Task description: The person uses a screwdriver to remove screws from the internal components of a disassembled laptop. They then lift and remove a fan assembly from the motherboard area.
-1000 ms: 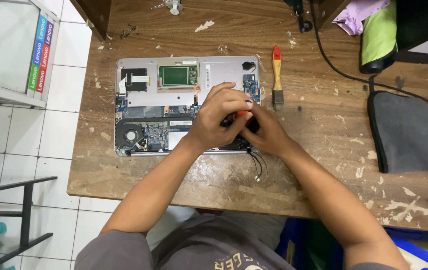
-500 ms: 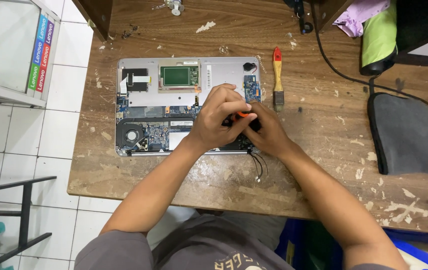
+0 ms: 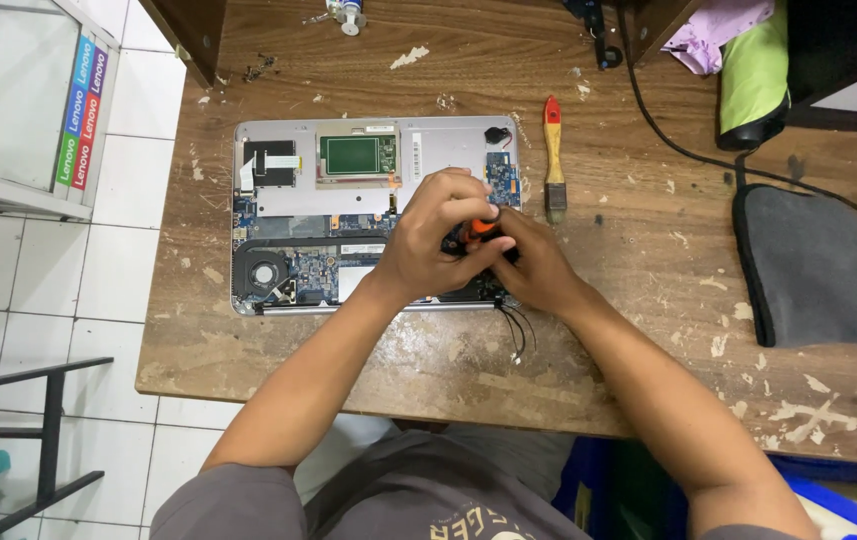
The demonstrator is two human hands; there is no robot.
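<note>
An opened silver laptop base (image 3: 278,205) lies on the worn wooden table (image 3: 648,260), its circuit board, fan and green-edged module exposed. My left hand (image 3: 438,240) curls over the right part of the board, fingers around an orange-handled screwdriver (image 3: 478,228). My right hand (image 3: 533,265) presses against it from the right, also touching that tool. The tool's tip is hidden under my fingers. Thin black wires (image 3: 513,330) hang from the laptop's near right corner.
A paintbrush with a red and wooden handle (image 3: 553,160) lies just right of the laptop. A grey padded mat (image 3: 818,270) sits at the right, a black cable (image 3: 668,130) crosses the back. A green bag (image 3: 753,80) and pink cloth (image 3: 713,35) lie far right.
Both hands stay over the same spot; the left hand's fingers have shifted slightly around the orange handle. Nothing else has moved.
</note>
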